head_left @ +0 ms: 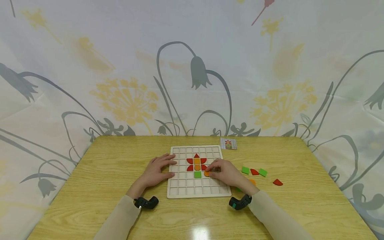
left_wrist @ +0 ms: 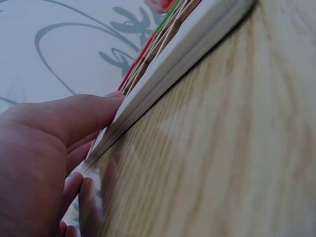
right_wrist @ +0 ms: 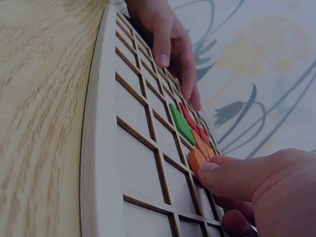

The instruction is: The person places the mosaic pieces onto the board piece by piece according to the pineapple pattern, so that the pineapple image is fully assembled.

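Note:
A white grid board (head_left: 182,191) lies on the table. Between thumb and fingers, my right hand (head_left: 226,172) pinches an orange round piece (right_wrist: 196,159) low over a cell, just right of a green square (head_left: 197,174). Above that square in the head view, an orange circle (head_left: 197,167) and an orange square (head_left: 196,161) form a column, topped by a red triangle (head_left: 196,155). Red curved pieces (head_left: 190,161) flank the column; the right hand partly covers one. My left hand (head_left: 156,170) rests at the board's left edge, fingers spread and fingertips on the rim.
Right of the board lie loose green squares (head_left: 262,172), red curved pieces (head_left: 277,182) and an orange piece (head_left: 252,181), partly behind the right wrist. A small pattern card (head_left: 228,143) sits by the board's far right corner. A patterned cloth (head_left: 192,110) hangs behind the table.

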